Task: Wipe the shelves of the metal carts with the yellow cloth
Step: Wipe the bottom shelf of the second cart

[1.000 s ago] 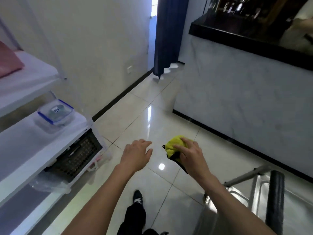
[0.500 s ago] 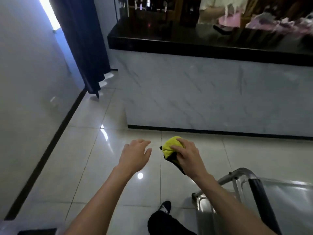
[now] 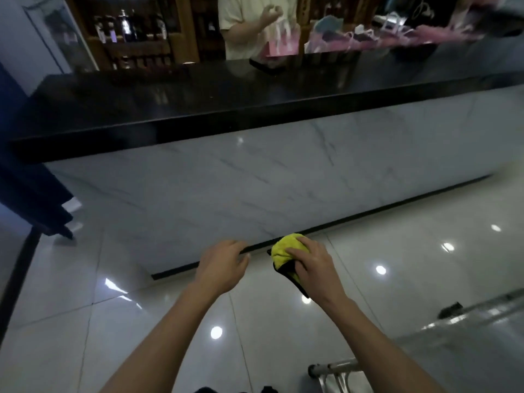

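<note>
Right hand (image 3: 313, 265) clutching the bunched yellow cloth (image 3: 283, 249) in mid-air above the tiled floor (image 3: 85, 321), fingers curled over it, left hand (image 3: 224, 265) empty with loosely bent fingers, metal cart (image 3: 425, 347) cut off at lower right, possibly its shelf edge, blurred, marble-fronted counter (image 3: 283, 177) beyond.

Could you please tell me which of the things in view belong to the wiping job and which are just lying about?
Part of the job:
yellow cloth, gripped by the right hand
left hand, holding nothing
metal cart

Just lying about:
black countertop
pink bags
bottles
blue curtain
</note>
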A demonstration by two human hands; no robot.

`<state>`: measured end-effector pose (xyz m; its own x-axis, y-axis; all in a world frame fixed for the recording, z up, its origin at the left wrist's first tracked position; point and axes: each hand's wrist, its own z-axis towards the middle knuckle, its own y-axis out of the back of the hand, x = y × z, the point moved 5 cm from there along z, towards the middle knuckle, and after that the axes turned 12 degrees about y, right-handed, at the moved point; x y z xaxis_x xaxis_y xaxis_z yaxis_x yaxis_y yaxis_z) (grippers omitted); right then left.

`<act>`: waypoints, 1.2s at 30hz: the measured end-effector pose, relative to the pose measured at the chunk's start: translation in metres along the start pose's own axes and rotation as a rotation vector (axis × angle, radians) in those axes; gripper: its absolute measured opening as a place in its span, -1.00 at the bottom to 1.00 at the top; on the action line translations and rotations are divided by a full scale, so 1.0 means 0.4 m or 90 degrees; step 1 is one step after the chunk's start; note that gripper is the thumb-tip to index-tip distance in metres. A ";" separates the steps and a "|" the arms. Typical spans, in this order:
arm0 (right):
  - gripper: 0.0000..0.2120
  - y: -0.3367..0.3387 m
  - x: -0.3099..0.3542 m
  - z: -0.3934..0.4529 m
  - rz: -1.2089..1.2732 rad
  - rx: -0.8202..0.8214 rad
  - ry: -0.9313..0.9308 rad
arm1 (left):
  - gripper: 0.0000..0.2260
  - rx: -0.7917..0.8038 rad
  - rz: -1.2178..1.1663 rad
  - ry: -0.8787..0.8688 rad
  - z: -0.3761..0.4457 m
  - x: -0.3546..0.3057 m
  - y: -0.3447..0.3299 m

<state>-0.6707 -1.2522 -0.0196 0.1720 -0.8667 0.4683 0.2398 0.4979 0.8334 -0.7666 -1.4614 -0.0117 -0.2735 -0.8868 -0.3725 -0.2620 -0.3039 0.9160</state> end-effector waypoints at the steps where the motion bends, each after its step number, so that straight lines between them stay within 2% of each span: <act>1: -0.60 0.009 -0.035 0.012 -0.009 -0.002 -0.015 | -0.76 0.006 -0.005 -0.016 0.046 -0.024 -0.008; 9: -0.61 0.058 -0.301 0.117 -0.040 -0.039 -0.183 | -0.70 0.094 0.000 -0.150 0.419 -0.213 -0.121; 13: -0.61 0.114 -0.410 0.159 -0.065 -0.096 -0.276 | -0.70 0.127 -0.009 -0.215 0.608 -0.312 -0.158; 18: -0.61 0.169 -0.522 0.150 -0.096 -0.138 -0.395 | -0.66 0.207 0.035 -0.330 0.772 -0.505 -0.208; 26: -0.61 0.247 -0.726 0.000 -0.108 -0.224 -0.602 | -0.62 0.329 0.097 -0.540 0.845 -0.898 -0.408; 31: -0.64 0.333 -0.874 -0.126 -0.113 -0.243 -0.706 | -0.62 0.360 0.177 -0.653 0.816 -1.157 -0.524; 36: -0.64 0.400 -0.938 -0.219 -0.118 -0.300 -0.777 | -0.62 0.368 0.261 -0.747 0.768 -1.340 -0.584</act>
<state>-0.6132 -0.8447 -0.0876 -0.8054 -0.2702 0.5275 0.5161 0.1178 0.8484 -0.8430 -0.8081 -0.0717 -0.9642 0.0227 -0.2641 -0.2397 0.3501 0.9055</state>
